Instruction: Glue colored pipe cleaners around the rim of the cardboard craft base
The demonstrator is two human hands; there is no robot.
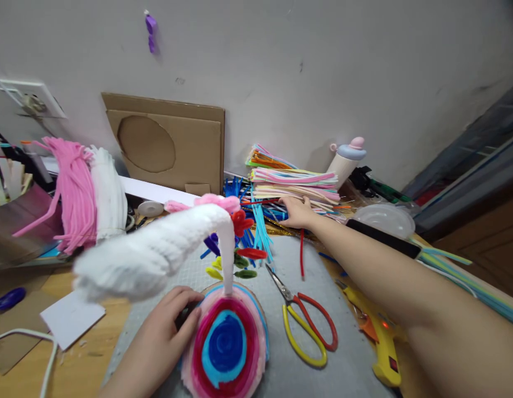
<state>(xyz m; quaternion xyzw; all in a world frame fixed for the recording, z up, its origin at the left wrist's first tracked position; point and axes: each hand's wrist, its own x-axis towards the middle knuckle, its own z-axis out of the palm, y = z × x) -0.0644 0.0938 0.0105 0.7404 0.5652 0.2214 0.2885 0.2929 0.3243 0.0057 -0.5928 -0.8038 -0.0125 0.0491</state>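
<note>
A wooden tabletop (86, 359) with a grey mat (281, 381) sits against a pale wall. Cardboard (169, 143) leans at the upper middle. Scissors (306, 326) and a yellow glue gun (381, 342) lie at the lower right.

The left hand (161, 337) curls loosely on the edge of the round fuzzy base (225, 345) at the bottom middle. A white stem (228, 260) stands up from it, and a blurry white fuzzy shape (148, 257) stretches toward the left.

The right hand (296, 213) rests flat, fingers out, on the stack of fuzzy sticks (298, 185) at the upper middle.

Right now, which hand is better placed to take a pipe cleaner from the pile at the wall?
The right hand: it already rests at the stacked pipe cleaners. The left hand is near, steadying the round spiral base.
</note>
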